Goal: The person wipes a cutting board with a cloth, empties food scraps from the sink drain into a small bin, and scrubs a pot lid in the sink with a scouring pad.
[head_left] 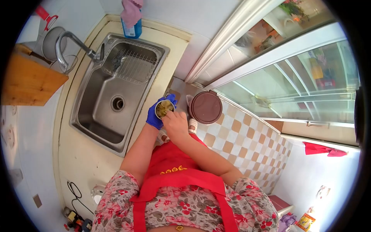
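Observation:
My left hand (153,117), in a blue rubber glove, is wrapped around a small round cup-like container (156,104) with a pale rim. Yellow-green, leafy-looking scraps (165,106) fill it. Bare, my right hand (175,123) reaches over the near side of the rim, its bent fingers closed together at the scraps. The fingertips are partly hidden among them. Both hands are in front of the red apron, just past the counter's edge, between the stainless steel sink (94,112) and a lidded brown bin (207,107).
A wire rack (135,67) sits in the sink's far end, and the drain (118,103) lies in its basin. The faucet (75,40) curves over the counter. A blue bottle (132,29) with a pink cloth stands behind. Glass sliding doors (286,77) are at right.

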Tool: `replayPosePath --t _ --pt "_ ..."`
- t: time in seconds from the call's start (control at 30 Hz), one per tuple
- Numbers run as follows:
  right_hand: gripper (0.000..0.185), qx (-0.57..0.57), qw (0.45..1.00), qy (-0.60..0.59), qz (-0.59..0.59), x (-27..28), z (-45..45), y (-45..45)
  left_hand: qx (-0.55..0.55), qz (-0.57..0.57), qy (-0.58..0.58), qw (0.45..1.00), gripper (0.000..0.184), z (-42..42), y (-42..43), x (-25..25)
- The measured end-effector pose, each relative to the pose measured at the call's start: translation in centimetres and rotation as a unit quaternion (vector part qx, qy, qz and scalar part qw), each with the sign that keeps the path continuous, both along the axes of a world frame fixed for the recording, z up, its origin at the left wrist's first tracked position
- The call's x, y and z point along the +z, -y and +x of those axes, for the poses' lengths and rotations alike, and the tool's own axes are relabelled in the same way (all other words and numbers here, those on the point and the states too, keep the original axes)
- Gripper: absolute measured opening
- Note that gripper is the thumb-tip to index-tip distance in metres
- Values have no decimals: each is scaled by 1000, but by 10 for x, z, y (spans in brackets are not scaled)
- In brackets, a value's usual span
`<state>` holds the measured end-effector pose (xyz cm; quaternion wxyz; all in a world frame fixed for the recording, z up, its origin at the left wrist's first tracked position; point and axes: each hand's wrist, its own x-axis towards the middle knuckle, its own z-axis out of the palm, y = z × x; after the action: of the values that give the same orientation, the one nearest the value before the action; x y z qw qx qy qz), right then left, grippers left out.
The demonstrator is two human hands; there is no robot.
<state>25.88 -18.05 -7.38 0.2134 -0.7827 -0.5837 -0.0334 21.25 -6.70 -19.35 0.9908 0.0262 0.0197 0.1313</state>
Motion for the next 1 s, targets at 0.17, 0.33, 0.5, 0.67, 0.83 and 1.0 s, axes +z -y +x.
replayPosePath --t 0.17,0.33,0.5,0.67,0.83,1.0 --pt "9 -41 999 -4 8 -11 27 40 -50 42 -68 996 44 35 37 13" --pt "9 -89 996 -22 -12 -40 63 88 -116 -53 -163 978 42 79 79 -7" --pt "6 -146 988 -46 -30 -81 98 135 -146 -42 -245 958 41 118 121 -53" --pt "2 -232 971 -50 -25 -150 150 175 -115 -31 -394 911 31 165 160 -126" --pt "7 -351 924 -152 6 -243 205 209 -89 91 -504 854 33 209 196 -182" --pt "19 -496 653 -572 23 -352 255 232 -214 157 -538 800 58 246 208 -197"
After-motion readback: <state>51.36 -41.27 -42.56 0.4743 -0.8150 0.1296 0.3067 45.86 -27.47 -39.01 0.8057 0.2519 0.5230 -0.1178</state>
